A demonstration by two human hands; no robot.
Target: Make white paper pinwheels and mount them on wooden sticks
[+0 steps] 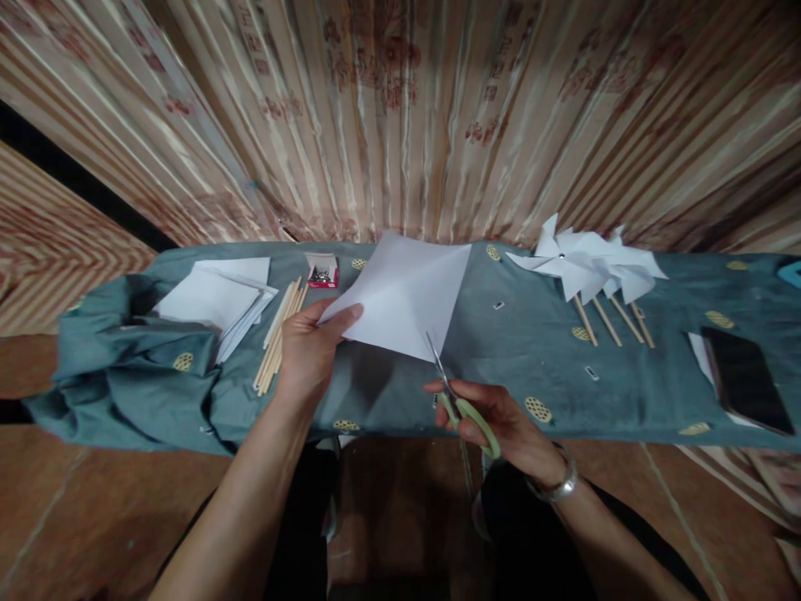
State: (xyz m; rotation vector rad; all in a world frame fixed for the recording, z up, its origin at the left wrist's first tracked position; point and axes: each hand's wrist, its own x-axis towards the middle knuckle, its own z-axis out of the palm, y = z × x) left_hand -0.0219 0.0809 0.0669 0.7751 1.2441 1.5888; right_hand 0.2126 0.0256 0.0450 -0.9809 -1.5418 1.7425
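Observation:
My left hand (316, 346) pinches the left corner of a white square sheet of paper (400, 288), thumb on top. Faint creases run across the sheet, which is held above the cloth. In my right hand (491, 413) is a pair of scissors (461, 409) with pale green handles, my fingers through the loops. The scissor blades lie at the sheet's near right corner, one of them over the paper. Whether they have cut into it I cannot tell.
A green cloth (519, 325) covers the narrow table. On the left are white paper sheets (209, 296), wooden sticks (281, 338) and a small red box of metal pins (323, 272). To the right lie several paper pinwheels (588, 259) on sticks and a dark phone (744, 376). Curtains (400, 125) hang behind.

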